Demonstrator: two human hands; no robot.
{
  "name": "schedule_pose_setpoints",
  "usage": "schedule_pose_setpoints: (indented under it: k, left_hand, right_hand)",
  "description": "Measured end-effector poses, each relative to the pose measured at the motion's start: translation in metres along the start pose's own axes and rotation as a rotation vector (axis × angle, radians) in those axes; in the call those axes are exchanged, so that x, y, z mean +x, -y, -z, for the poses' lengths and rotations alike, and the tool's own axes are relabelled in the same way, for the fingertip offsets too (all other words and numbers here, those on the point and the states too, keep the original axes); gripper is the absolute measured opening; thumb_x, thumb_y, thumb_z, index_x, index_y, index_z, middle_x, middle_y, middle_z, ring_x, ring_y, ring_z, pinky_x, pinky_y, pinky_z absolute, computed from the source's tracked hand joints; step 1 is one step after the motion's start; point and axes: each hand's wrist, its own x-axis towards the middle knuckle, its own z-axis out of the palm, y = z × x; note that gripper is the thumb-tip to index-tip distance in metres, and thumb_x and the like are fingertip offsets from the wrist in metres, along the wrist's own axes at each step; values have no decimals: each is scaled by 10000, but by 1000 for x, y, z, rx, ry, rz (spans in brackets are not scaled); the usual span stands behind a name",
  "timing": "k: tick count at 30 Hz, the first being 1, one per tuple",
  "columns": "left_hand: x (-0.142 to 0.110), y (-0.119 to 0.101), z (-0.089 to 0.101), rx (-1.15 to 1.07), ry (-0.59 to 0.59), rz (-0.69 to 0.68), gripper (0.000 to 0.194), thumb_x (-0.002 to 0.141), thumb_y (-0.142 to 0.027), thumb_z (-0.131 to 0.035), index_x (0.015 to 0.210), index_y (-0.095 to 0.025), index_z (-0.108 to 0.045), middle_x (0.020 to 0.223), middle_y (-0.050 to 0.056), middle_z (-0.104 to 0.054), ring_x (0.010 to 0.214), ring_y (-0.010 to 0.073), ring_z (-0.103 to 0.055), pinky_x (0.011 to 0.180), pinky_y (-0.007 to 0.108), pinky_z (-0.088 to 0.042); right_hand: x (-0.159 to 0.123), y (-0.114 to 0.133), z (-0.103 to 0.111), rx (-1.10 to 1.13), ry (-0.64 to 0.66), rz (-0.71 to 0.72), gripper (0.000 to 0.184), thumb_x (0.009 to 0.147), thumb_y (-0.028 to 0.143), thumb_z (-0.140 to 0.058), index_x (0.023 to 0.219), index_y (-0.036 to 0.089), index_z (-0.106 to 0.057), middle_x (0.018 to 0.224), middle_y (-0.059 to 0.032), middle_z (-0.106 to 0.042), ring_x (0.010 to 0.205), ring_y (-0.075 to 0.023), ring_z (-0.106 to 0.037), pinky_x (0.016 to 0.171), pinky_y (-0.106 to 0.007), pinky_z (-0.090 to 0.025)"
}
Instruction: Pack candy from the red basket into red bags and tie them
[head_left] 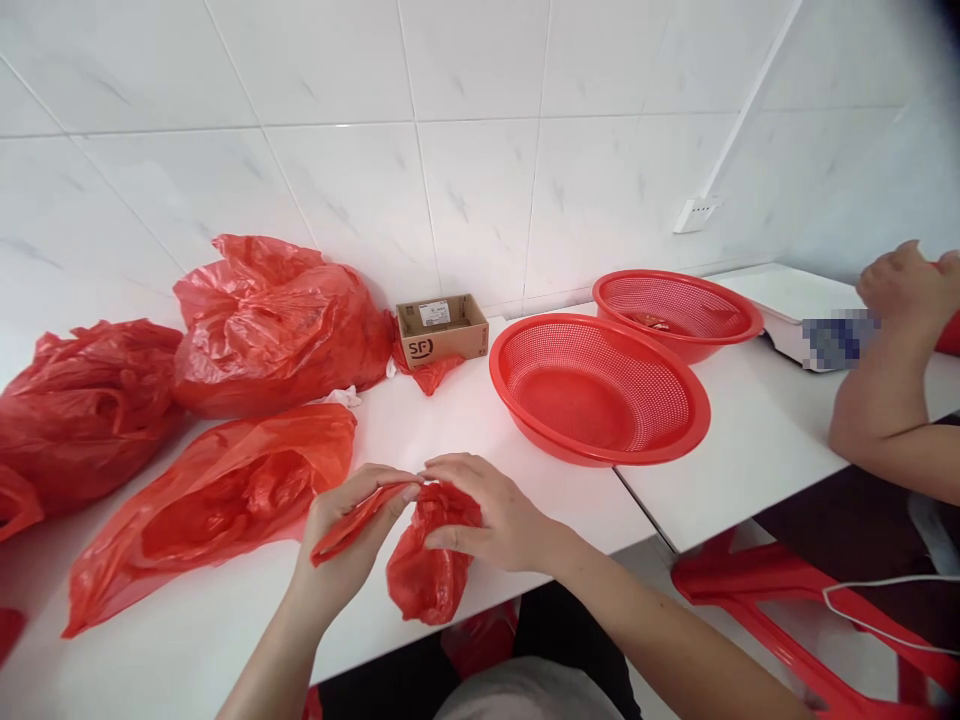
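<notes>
A small red plastic bag (429,575) hangs bunched between my hands at the table's front edge; what it may contain cannot be made out. My left hand (364,520) pinches a folded strip of red plastic between thumb and fingers. Around the gathered top of the bag, my right hand (487,510) curls its fingers and thumb. Left of my hands a larger red plastic bag (217,500) lies open on its side, with crumpled red plastic inside.
Full red bags (277,330) stand against the tiled wall. A cardboard box (442,335), an empty red colander (600,390) and another colander (679,310) holding something small stand to the right, near a white scale (795,300). At far right is a co-worker's hand (911,285).
</notes>
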Motion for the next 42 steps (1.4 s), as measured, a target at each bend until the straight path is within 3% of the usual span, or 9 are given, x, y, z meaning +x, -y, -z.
schedule_pose_setpoints:
  k: [3, 6, 15, 21, 27, 32, 38, 42]
  left_hand:
    - [-1, 0, -3, -6, -47, -40, 97, 873, -281, -655, 916, -285, -741, 868, -22, -718, 774, 112, -653, 706, 187, -522]
    - [-4, -1, -7, 14, -148, -88, 76, 858, -249, -673, 874, -291, -734, 848, -38, -700, 769, 102, -634, 699, 179, -504]
    - [-9, -5, -17, -35, -276, -106, 64, 849, -229, -675, 822, -263, -722, 815, -23, -680, 792, 126, -633, 704, 217, -504]
    - [-9, -23, -26, -83, -445, -15, 103, 824, -295, -672, 742, -238, -697, 789, 2, -667, 779, 165, -627, 694, 269, -516]
    - [-8, -21, -24, -106, -433, 43, 91, 801, -286, -697, 722, -241, -698, 760, -9, -669, 720, 146, -613, 668, 244, -509]
    - [-12, -4, -18, -73, -333, 21, 87, 789, -321, -717, 744, -247, -719, 767, -9, -695, 692, 148, -646, 624, 224, -532]
    - [-20, -5, -35, -62, -418, 168, 148, 769, -415, -716, 768, -267, -701, 838, -13, -691, 766, 165, -647, 709, 243, -527]
    - [-25, -7, -45, -5, -415, 219, 175, 740, -447, -730, 753, -276, -695, 826, -17, -690, 767, 180, -647, 722, 264, -512]
  right_hand:
    - [6, -8, -20, 27, -5, -58, 177, 896, 375, -635, 880, 204, -592, 854, -19, -640, 788, -162, -572, 781, -305, -452]
    - [5, -16, -35, -13, -33, -127, 336, 917, 362, -586, 663, 204, -434, 603, 43, -452, 593, -124, -422, 682, -279, -393]
    - [-3, -24, -41, -89, -29, -111, 354, 955, 410, -519, 678, 205, -439, 619, 36, -480, 623, -127, -434, 759, -284, -402]
    - [-3, -23, -44, -88, -81, -55, 293, 964, 391, -500, 734, 210, -492, 661, 24, -554, 612, -132, -441, 799, -311, -420]
    - [-7, -22, -46, -103, -104, -69, 269, 943, 353, -522, 723, 213, -458, 628, 42, -491, 598, -128, -412, 792, -308, -408]
    - [-14, -23, -51, -148, -267, -14, 254, 918, 333, -515, 711, 208, -440, 617, 42, -485, 577, -123, -403, 781, -333, -395]
    - [-20, -39, -58, -207, -417, -4, 204, 900, 320, -475, 736, 199, -486, 642, 11, -565, 585, -134, -440, 702, -342, -372]
    - [-24, -48, -60, -227, -481, 56, 182, 900, 291, -459, 745, 201, -485, 629, 18, -567, 582, -132, -436, 687, -335, -361]
